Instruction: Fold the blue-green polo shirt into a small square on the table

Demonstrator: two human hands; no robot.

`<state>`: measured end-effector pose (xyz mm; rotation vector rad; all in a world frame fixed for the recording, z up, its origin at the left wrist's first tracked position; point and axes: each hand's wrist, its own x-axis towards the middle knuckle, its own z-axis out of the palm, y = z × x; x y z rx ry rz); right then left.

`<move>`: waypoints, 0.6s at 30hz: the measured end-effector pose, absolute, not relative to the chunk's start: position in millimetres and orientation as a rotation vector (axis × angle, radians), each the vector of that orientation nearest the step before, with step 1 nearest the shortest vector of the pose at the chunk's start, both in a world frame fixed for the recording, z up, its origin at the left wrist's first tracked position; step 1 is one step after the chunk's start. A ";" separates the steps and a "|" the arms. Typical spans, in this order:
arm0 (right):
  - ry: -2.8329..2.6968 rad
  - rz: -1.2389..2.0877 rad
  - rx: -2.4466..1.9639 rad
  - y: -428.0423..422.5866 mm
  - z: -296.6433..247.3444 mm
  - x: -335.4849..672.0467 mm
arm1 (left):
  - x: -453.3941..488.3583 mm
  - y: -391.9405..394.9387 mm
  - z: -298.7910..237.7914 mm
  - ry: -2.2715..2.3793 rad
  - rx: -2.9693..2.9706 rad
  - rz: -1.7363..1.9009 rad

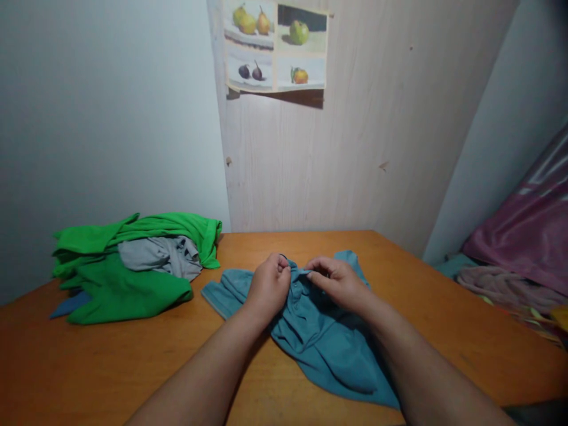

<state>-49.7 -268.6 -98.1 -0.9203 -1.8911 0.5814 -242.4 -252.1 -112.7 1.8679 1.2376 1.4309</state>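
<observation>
A teal, short-sleeved shirt (328, 343) lies crumpled on the wooden table (275, 396) in front of me. What look like small buttons run down from its upper edge, between my hands. My left hand (270, 287) is closed on the cloth at that edge, with the fingers curled in. A short way to the right, my right hand (335, 281) pinches the same edge between thumb and fingers. One sleeve spreads to the left, and another part of the cloth sticks up behind my right hand. The lower part of the shirt reaches toward me between my forearms.
At the left lies a heap of clothes: a bright green garment (177, 225), a darker green one (128, 293), a grey one (160, 255) and a bit of blue cloth (71, 304). A fruit picture (276, 47) hangs on the back panel. Pink satin cloth (523, 231) is at the right.
</observation>
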 end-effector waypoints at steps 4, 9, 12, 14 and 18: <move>-2.060 0.422 -0.848 -272.7 -95.1 -50.4 | -245.5 -251.1 -114.0 1.211 2.047 1.405; -2.073 0.320 -0.840 -270.3 -96.4 -48.0 | -244.1 -253.4 -110.1 1.032 2.070 1.308; -2.035 0.313 -0.867 -269.2 -98.1 -47.5 | -242.5 -256.7 -106.2 0.944 2.025 1.268; -2.012 0.332 -0.870 -269.4 -98.3 -48.2 | -242.4 -258.9 -103.1 0.921 1.976 1.242; -1.931 0.412 -0.903 -271.0 -96.8 -51.5 | -244.3 -262.3 -95.8 0.898 1.894 1.189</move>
